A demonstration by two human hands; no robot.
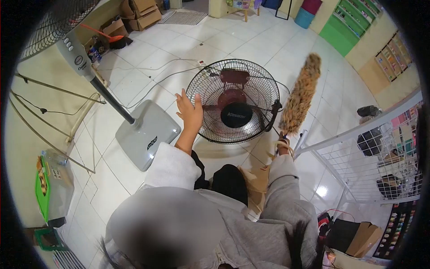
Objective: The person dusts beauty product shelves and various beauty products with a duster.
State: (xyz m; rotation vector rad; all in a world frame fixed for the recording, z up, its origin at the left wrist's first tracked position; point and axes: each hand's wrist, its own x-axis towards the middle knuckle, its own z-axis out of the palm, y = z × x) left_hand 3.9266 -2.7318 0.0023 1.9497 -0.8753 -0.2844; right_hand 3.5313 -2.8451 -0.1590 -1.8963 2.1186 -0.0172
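A round floor fan point(236, 115) with a dark wire cage stands on the white tiles in front of me. My left hand point(190, 111) is open at the left rim of its cage, fingers spread and pointing away from me. To the right of the fan, my right hand point(283, 144) is closed round the handle of a brown, fluffy feather duster point(302, 96). The duster's head points up and away, beside the right edge of the cage. Most of the handle is hidden in my fist.
A grey pedestal fan point(149, 134) stands at the left. Cables point(154, 87) run over the floor behind the floor fan. A white wire rack point(358, 166) is on the right. Cardboard boxes point(139, 15) and an orange broom point(117, 41) sit at the back left.
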